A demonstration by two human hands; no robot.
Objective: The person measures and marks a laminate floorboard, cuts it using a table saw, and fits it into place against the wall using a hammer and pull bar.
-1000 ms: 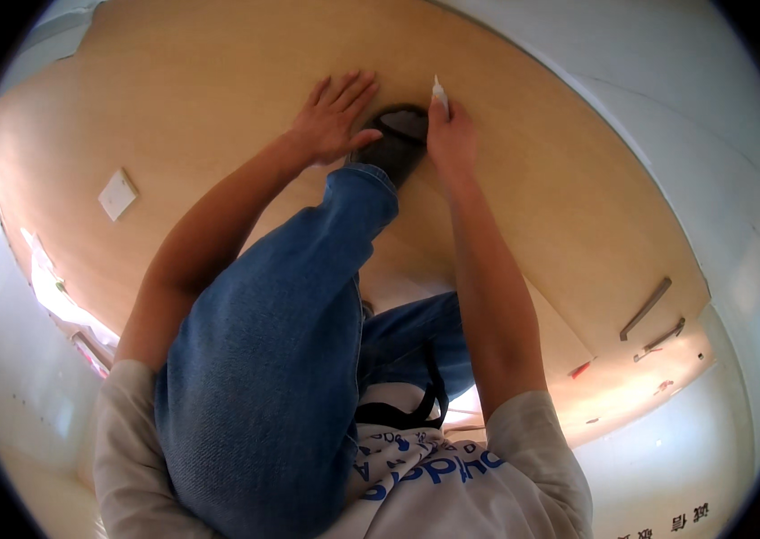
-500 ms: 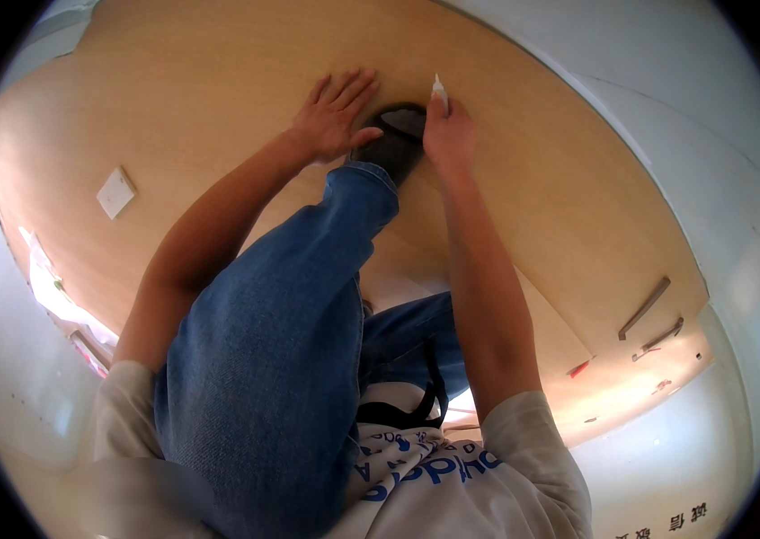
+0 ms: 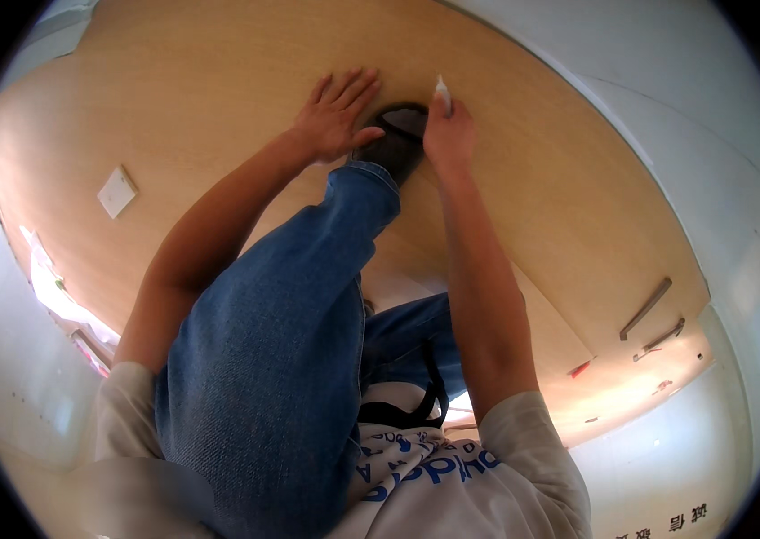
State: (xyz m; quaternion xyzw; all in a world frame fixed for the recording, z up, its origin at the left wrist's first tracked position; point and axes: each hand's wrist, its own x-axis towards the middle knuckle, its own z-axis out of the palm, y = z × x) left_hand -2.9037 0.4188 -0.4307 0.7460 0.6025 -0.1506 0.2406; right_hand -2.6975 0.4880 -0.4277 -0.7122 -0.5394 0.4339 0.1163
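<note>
My left hand [image 3: 335,121] lies flat on a light wood-coloured board [image 3: 218,81], its fingers spread and its thumb beside my dark shoe [image 3: 391,144]. Just right of the shoe, my right hand [image 3: 449,135] is closed around a small white tube with a pointed tip [image 3: 444,90]. The tip sticks out past the thumb, over the far part of the board. Most of the tube is hidden in my fist, and whether the tip touches the board I cannot tell.
A white square plate [image 3: 116,192] lies on the board at left. To the right are two dark bar handles [image 3: 645,310] [image 3: 660,341] and a small red piece [image 3: 580,368]. Crumpled white wrapping [image 3: 56,283] sits at the left edge. My bent jeans leg [image 3: 281,305] rises between my arms.
My right hand has turned slightly, and the tube's tip has shifted a little to the right and nearer. My left hand stays flat in its place.
</note>
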